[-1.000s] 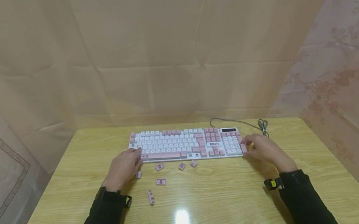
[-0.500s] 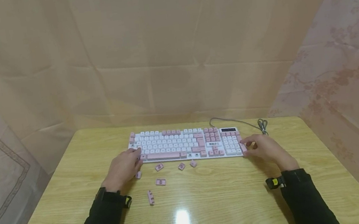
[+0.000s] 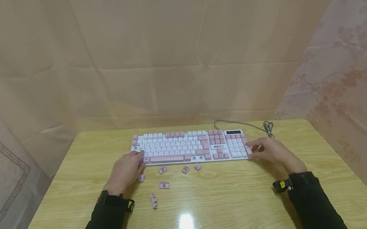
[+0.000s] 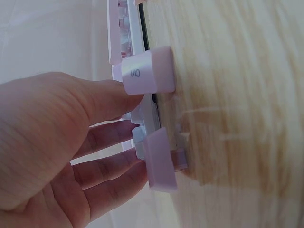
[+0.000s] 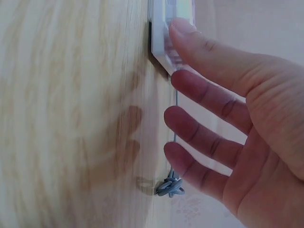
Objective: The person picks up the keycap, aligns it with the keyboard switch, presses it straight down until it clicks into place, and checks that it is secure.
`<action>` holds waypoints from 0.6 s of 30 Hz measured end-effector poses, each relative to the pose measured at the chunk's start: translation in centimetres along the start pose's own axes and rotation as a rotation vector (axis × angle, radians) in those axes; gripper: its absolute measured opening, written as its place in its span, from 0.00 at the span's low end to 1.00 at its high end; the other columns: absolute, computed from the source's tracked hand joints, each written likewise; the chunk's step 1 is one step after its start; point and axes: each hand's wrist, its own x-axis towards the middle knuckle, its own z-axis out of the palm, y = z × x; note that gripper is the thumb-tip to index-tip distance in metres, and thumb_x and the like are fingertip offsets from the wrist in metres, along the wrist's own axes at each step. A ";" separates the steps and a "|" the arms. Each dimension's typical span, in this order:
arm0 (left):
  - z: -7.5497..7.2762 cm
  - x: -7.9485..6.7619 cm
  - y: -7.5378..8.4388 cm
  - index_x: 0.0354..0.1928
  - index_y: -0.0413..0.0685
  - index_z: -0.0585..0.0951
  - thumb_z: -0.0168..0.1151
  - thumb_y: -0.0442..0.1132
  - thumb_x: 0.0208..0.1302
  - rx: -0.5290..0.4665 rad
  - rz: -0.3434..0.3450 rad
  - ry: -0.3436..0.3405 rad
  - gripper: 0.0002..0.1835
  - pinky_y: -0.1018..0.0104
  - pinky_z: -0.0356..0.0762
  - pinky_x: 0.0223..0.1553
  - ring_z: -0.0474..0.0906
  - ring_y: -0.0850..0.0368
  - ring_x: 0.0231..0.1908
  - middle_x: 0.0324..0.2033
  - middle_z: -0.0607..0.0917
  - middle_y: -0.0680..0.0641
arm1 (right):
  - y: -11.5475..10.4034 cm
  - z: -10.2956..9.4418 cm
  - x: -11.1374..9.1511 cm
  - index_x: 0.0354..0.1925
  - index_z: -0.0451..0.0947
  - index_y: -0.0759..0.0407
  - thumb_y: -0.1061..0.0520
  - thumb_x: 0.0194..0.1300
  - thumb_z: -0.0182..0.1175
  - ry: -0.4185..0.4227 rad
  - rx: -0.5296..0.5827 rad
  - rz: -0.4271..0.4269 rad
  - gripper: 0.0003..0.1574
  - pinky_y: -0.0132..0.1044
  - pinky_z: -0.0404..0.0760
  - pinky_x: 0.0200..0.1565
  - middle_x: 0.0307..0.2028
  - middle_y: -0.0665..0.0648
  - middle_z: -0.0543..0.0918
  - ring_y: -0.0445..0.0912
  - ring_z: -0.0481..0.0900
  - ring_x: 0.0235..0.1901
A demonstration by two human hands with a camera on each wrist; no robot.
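Note:
A white and pink computer keyboard (image 3: 170, 147) lies near the back of the wooden table, with a few bare key sockets (image 3: 197, 158) along its front row. My left hand (image 3: 126, 172) grips its left end, fingers over the keys and thumb at the front edge. In the left wrist view a pink keycap (image 4: 142, 73) stands before the thumb, and another pink keycap (image 4: 159, 159) overlaps the fingertips. At the right end my right hand (image 3: 272, 153) touches the number pad's side with thumb and forefinger. The right wrist view shows its other fingers (image 5: 199, 137) loosely spread beside the keyboard.
Several loose pink keycaps (image 3: 164, 185) are scattered before the keyboard, one long keycap (image 3: 154, 201) closest to me. A grey cable (image 3: 269, 128), bundled at its end, runs behind the right hand. A beige curtain (image 3: 175, 53) hangs along the table's back edge.
My right hand and wrist have shifted very slightly to the right, still at the keyboard's end. The left hand, keyboard and loose keycaps have stayed in place.

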 end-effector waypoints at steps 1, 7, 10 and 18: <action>0.0 0.0 0.0 0.49 0.38 0.78 0.65 0.41 0.60 -0.001 0.002 0.001 0.18 0.62 0.70 0.28 0.69 0.57 0.26 0.31 0.80 0.46 | 0.1 0.0 0.0 0.52 0.81 0.54 0.47 0.51 0.70 -0.001 0.004 0.000 0.30 0.42 0.75 0.33 0.33 0.50 0.83 0.47 0.76 0.33; 0.0 0.0 -0.1 0.49 0.37 0.78 0.65 0.41 0.59 -0.003 0.005 0.008 0.19 0.62 0.70 0.28 0.69 0.57 0.26 0.32 0.80 0.46 | 0.3 0.0 0.0 0.54 0.80 0.52 0.47 0.51 0.70 0.000 0.000 0.007 0.31 0.41 0.75 0.32 0.33 0.49 0.83 0.47 0.75 0.33; 0.1 0.0 -0.1 0.49 0.38 0.78 0.65 0.41 0.60 -0.003 0.004 0.008 0.18 0.61 0.71 0.29 0.69 0.57 0.26 0.32 0.80 0.45 | 0.5 0.1 0.0 0.54 0.80 0.52 0.46 0.51 0.70 0.003 -0.005 0.000 0.31 0.40 0.74 0.31 0.33 0.49 0.83 0.46 0.75 0.32; 0.1 0.0 -0.1 0.49 0.37 0.78 0.64 0.41 0.60 -0.006 0.010 0.007 0.18 0.61 0.71 0.29 0.70 0.57 0.27 0.32 0.81 0.45 | 0.5 0.0 -0.1 0.53 0.81 0.53 0.46 0.50 0.71 0.022 -0.023 0.006 0.31 0.41 0.74 0.30 0.30 0.48 0.84 0.45 0.75 0.29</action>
